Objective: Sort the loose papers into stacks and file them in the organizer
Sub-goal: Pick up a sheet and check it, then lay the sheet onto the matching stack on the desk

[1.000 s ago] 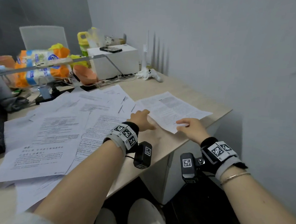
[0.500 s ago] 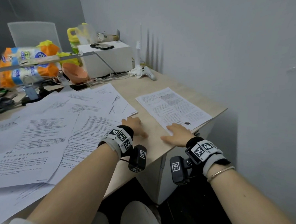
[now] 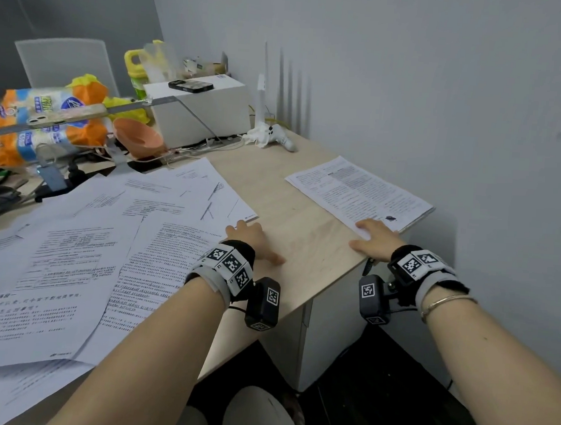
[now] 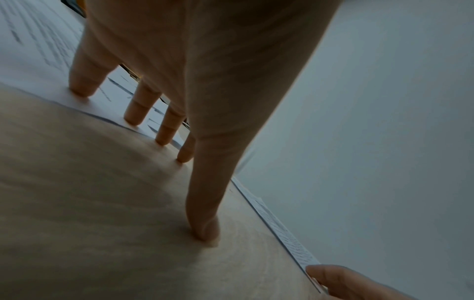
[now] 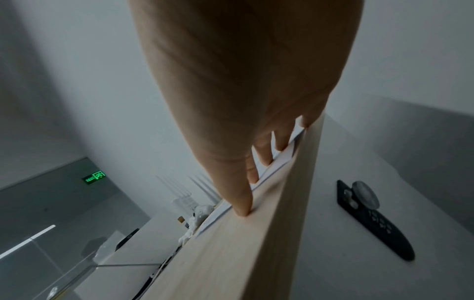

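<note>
At the near edge of the surface [image 3: 310,234], the left hand [image 3: 252,238] is lying flat, grip wide, fingertips [image 4: 79,89] touching the rim of the loose papers [image 3: 104,240]. Right hand [image 3: 375,237], fingers straight, is pressing the near corner of the neat stack [image 3: 357,191], which is lying by the surface's right edge. Between both, bare wood is showing. Farther back, a white box [image 3: 199,113] is standing.

A light wooden desk [image 3: 308,221] stands against a plain grey wall [image 3: 415,72].
</note>
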The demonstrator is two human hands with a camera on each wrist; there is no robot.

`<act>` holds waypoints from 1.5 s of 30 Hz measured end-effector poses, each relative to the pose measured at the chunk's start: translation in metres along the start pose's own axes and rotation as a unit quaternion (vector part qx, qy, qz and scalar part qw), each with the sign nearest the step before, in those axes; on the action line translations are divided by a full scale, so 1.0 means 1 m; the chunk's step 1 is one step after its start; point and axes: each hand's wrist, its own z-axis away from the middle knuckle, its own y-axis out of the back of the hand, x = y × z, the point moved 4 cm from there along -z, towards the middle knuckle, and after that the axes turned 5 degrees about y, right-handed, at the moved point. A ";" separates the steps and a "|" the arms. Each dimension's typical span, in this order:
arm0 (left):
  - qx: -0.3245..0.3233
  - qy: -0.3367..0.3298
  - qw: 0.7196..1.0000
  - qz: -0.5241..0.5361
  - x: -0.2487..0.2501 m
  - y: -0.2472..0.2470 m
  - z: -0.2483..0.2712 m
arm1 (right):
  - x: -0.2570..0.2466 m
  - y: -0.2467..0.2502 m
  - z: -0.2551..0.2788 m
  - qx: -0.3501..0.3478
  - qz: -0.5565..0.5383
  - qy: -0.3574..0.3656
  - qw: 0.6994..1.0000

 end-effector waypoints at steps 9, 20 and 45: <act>0.014 -0.020 0.997 0.070 -0.004 0.005 0.007 | 0.000 0.003 0.003 0.046 0.013 0.005 0.999; 0.131 -0.118 0.951 0.255 -0.035 0.049 0.045 | -0.099 -0.004 0.040 0.031 -0.028 0.121 0.992; 0.078 0.025 0.979 0.187 -0.226 0.046 0.100 | -0.241 -0.119 0.081 -0.166 -0.133 0.114 0.970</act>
